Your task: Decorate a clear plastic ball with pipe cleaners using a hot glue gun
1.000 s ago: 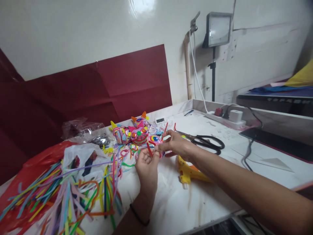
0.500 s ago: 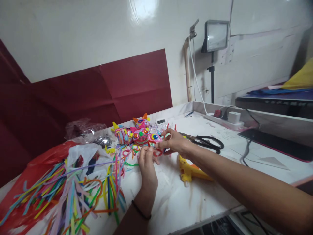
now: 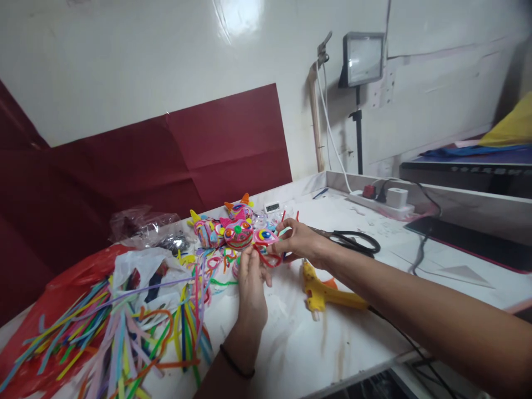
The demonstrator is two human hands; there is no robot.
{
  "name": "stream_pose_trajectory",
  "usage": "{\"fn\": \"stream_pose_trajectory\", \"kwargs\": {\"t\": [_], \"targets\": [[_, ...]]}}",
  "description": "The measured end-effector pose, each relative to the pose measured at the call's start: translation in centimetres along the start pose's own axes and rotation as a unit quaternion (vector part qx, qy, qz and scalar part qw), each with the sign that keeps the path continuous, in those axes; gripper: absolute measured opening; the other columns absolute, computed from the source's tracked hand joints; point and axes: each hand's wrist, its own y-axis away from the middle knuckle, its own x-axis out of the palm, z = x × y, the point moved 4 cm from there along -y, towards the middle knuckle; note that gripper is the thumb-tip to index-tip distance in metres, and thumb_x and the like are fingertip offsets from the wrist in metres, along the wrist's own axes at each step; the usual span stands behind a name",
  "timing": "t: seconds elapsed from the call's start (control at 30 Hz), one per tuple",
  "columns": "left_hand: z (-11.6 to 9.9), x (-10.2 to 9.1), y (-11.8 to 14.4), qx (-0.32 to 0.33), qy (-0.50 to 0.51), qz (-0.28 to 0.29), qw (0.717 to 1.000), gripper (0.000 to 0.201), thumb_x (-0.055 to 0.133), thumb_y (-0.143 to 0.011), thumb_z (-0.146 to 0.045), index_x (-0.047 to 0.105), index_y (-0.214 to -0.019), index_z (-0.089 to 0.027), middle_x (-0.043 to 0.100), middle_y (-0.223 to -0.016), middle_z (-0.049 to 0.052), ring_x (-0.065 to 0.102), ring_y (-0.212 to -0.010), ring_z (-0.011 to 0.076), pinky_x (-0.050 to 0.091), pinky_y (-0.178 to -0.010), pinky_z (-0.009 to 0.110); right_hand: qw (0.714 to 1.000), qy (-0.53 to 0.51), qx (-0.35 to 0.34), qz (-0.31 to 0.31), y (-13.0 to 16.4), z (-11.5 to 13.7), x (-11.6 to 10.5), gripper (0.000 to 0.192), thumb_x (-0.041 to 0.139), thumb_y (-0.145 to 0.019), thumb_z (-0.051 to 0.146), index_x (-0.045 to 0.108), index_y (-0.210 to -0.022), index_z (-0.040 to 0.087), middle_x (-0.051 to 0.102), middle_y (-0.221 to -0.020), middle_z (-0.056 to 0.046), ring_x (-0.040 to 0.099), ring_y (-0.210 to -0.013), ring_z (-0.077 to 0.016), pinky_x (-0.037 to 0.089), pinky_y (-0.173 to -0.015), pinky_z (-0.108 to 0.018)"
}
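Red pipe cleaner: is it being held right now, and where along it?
Yes. Both hands pinch the bent red pipe cleaner: the left hand at its near end, the right hand at its far end.

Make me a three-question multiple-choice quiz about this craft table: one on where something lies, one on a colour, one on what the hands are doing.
1. Where are the scissors?
A. beyond the right forearm
B. on the red bag
C. on the wall

2. What colour is the glue gun?
A. blue
B. yellow
C. black

3. The red pipe cleaner is
A. flat on the table
B. in the bag
C. bent, pinched by both hands

Answers: 1 A, they lie on the white table past that arm. 2 B, its body is yellow. 3 C, left hand and right hand grip it.
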Motion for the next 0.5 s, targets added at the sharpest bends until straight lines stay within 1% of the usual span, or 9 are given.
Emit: {"fn": "stream_pose_trajectory", "kwargs": {"t": [0.07,0.13,0.2,0.27,0.33,0.4,0.5], "targets": [[-0.1,0.0,0.1,0.011,-0.014,-0.001,1.0,0.026,0.061,-0.082,-0.042,0.058,-0.098,-0.022,0.044,-0.062,-0.005,0.04,-0.047,0.0092,0.033,-0.045,0.022,1.0,-0.002,-0.003,0.008,0.1,0.0,-0.2,0.057,0.083,-0.053,0.018,0.043,-0.093,0.021,0.06,-0.07,0.005,0.061,-0.059,-0.0126,0.05,-0.049,-0.024],[-0.3,0.3,0.2,0.017,-0.018,0.006,1.0,0.026,0.062,-0.081,-0.042,0.059,-0.096,-0.021,0.053,-0.069,-0.001,0.047,-0.054,0.0116,0.039,-0.05,0.023,1.0,-0.003,-0.008,0.013,0.1,-0.1,-0.5,0.057,0.083,-0.053,0.018,0.043,-0.094,0.021,0.061,-0.072,0.005,0.061,-0.06,-0.0126,0.05,-0.049,-0.023],[-0.5,0.6,0.2,0.015,-0.003,0.025,1.0,0.023,0.063,-0.08,-0.04,0.059,-0.092,-0.021,0.06,-0.079,0.004,0.055,-0.064,0.0152,0.044,-0.058,0.026,1.0,-0.003,-0.013,0.014,0.0,-0.2,-0.7,0.058,0.083,-0.052,0.018,0.044,-0.094,0.021,0.061,-0.074,0.004,0.061,-0.061,-0.0122,0.05,-0.05,-0.024],[-0.5,0.9,0.2,0.004,0.027,0.043,0.999,0.017,0.064,-0.08,-0.035,0.059,-0.087,-0.021,0.063,-0.084,0.005,0.057,-0.07,0.0158,0.046,-0.061,0.026,1.0,-0.002,-0.017,0.012,-0.2,-0.4,-1.0,0.06,0.084,-0.05,0.018,0.045,-0.095,0.02,0.061,-0.076,0.004,0.061,-0.062,-0.0121,0.05,-0.051,-0.024],[-0.4,1.1,0.1,-0.016,0.059,0.05,0.997,0.013,0.065,-0.078,-0.03,0.059,-0.081,-0.02,0.063,-0.081,0.003,0.056,-0.069,0.0133,0.045,-0.06,0.024,1.0,0.0,-0.018,0.012,-0.3,-0.6,-1.2,0.061,0.085,-0.049,0.018,0.045,-0.094,0.02,0.061,-0.079,0.003,0.06,-0.062,-0.012,0.05,-0.05,-0.024],[-0.2,1.1,0.1,-0.038,0.086,0.054,0.994,0.014,0.068,-0.074,-0.026,0.057,-0.077,-0.019,0.062,-0.078,0.001,0.055,-0.066,0.0112,0.043,-0.056,0.021,1.0,0.003,-0.014,0.016,-0.3,-0.7,-1.4,0.06,0.085,-0.049,0.018,0.046,-0.094,0.02,0.061,-0.079,0.003,0.06,-0.062,-0.0113,0.049,-0.051,-0.023],[-0.1,1.2,0.2,-0.061,0.111,0.068,0.99,0.017,0.07,-0.071,-0.024,0.055,-0.075,-0.018,0.063,-0.076,0.001,0.057,-0.065,0.0106,0.042,-0.053,0.02,1.0,0.01,-0.004,0.026,-0.4,-0.8,-1.6,0.058,0.084,-0.051,0.016,0.045,-0.095,0.02,0.06,-0.076,0.005,0.059,-0.059,-0.0096,0.048,-0.051,-0.022]]}}
